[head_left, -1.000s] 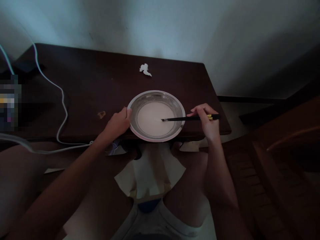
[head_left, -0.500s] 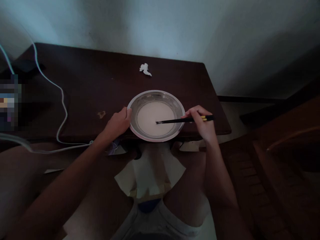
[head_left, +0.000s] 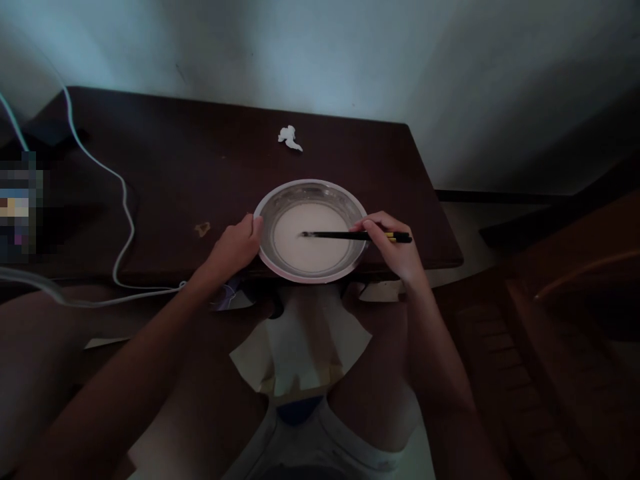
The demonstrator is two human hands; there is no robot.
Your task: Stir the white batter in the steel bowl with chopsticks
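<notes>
The left hand (head_left: 238, 244) pinches the left rim of the bowl (head_left: 270, 262), fingers folded at the edge. The right hand (head_left: 390, 241) is closed around the chopsticks (head_left: 340, 235), gripping them toward their yellow-banded end; they lie nearly level over the bowl, tips at the pale liquid (head_left: 310, 252) inside. The right fingers are at the bowl's right rim; whether they touch it cannot be determined. The bowl, metal and round, sits at the near edge of the dark tabletop (head_left: 175, 153), between the two hands. Beyond the bowl, well apart from it, lies a crumpled white tissue (head_left: 289, 138). A small brownish mark (head_left: 203, 229) shows on the tabletop to the left of the left hand. Farther left, a white cable (head_left: 125, 200) runs across the tabletop and over its near edge. A pale wall (head_left: 310, 60) stands behind.
</notes>
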